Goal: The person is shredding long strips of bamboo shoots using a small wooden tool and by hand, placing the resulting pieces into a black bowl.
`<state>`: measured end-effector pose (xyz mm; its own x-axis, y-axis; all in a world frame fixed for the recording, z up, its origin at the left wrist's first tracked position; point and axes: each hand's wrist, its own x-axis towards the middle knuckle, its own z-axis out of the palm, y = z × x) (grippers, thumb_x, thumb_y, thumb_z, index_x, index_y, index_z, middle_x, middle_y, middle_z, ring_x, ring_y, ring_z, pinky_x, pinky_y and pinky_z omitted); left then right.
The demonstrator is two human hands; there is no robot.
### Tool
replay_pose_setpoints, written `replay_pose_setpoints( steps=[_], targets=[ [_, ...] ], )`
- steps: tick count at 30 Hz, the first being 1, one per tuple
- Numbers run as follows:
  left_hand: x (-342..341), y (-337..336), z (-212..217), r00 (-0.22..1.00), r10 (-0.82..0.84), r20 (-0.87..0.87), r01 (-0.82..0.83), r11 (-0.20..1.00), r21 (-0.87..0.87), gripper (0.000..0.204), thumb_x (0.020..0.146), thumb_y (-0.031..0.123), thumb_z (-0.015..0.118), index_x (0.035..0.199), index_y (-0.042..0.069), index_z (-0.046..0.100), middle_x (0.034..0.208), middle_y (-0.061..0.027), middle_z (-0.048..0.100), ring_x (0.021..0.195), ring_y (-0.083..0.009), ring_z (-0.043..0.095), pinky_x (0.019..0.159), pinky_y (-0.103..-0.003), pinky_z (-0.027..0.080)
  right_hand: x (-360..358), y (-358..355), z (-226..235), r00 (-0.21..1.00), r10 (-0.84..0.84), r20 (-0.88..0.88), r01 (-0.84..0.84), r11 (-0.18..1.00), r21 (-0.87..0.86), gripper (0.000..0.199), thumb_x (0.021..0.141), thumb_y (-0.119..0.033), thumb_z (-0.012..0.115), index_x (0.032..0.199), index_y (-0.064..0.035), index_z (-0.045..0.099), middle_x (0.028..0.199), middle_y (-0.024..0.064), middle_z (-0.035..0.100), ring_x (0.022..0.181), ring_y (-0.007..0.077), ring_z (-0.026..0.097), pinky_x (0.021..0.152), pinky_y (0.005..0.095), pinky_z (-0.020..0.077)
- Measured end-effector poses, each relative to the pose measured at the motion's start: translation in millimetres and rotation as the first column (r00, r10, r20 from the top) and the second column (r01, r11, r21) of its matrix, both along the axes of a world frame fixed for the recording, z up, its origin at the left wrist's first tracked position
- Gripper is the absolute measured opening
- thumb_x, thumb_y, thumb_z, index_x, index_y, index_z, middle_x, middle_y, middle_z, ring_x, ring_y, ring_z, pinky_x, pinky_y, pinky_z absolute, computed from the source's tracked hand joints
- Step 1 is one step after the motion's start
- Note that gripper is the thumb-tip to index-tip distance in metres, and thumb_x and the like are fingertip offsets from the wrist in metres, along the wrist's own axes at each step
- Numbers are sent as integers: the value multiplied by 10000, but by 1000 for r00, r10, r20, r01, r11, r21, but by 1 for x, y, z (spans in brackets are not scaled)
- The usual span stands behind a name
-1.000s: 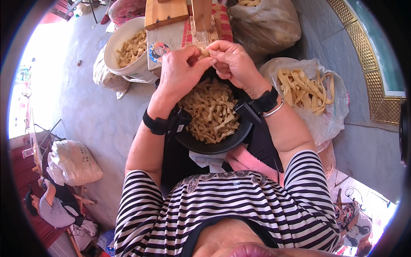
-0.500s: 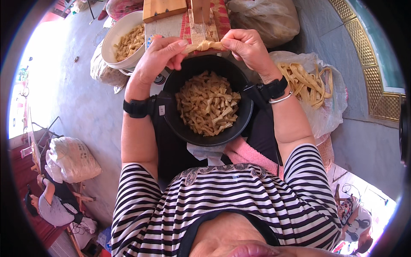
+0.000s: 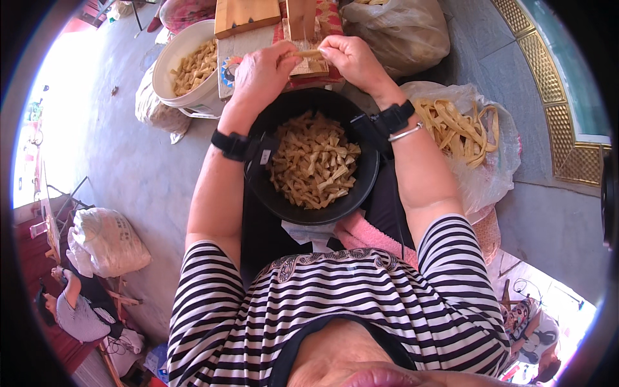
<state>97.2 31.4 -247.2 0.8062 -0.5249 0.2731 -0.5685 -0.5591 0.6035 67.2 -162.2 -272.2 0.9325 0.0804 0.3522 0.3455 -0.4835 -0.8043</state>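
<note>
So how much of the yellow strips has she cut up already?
Done: the black bowl on her lap is heaped with short pieces, and the white tub holds more. In hand: the left hand and right hand grip one strip between them at the wooden block. Left: a pile of long strips lies on the plastic bag at her right.

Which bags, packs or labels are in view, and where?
Card: pale, flat, with a round colourful print, by the left hand.
Clear bag: right of the black bowl, holds long yellow strips.
Tied bag: top, past the right hand.
White sack: floor, far left.
</note>
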Motion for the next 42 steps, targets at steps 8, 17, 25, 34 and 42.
replay_pose_setpoints(
  steps=[8, 17, 25, 34, 42],
  targets=[
    [23, -4, -25, 987, 153, 59, -154, 988, 8, 253, 829, 325, 582, 956, 115, 644, 666, -80, 623, 606, -211, 591, 579, -335, 445, 19, 13, -13, 971, -227, 75, 231, 971, -52, 178, 841, -188, 560, 805, -21, 607, 597, 95, 556, 527, 164, 492, 551, 287, 423],
    [6, 17, -9, 762, 3, -648, -64, 995, -71, 413, 859, 420, 534, 883, 33, 676, 706, -92, 655, 711, -247, 631, 667, -374, 480, 4, 3, -2, 907, -421, 23, 419, 895, -151, 243, 848, -252, 571, 775, -36, 653, 684, 163, 608, 613, 311, 557, 576, 350, 454],
    [-38, 12, 8, 800, -52, -597, -112, 966, -234, 407, 930, 361, 455, 888, 5, 647, 704, -21, 624, 587, -67, 570, 512, -181, 443, -23, 44, -1, 998, 56, -24, -47, 960, 277, 246, 865, -177, 480, 833, 29, 611, 622, 68, 581, 581, 117, 536, 568, 279, 432],
    [25, 106, 8, 865, 467, -182, -486, 871, -73, 183, 761, 244, 599, 793, 112, 720, 589, -29, 644, 519, -108, 607, 532, -293, 510, -32, 43, 20, 941, 30, -338, 95, 932, 349, 357, 935, -306, 488, 868, 21, 613, 592, -2, 529, 446, 33, 409, 410, 177, 348],
    [106, 192, -111, 704, 538, -464, -498, 839, 219, 255, 762, 224, 552, 560, 91, 633, 511, -9, 601, 419, -98, 554, 424, -244, 463, -29, 45, 19, 951, 119, -284, 20, 897, 443, 297, 920, -240, 517, 776, 0, 616, 551, -22, 508, 448, 27, 419, 408, 179, 337]
  ],
)
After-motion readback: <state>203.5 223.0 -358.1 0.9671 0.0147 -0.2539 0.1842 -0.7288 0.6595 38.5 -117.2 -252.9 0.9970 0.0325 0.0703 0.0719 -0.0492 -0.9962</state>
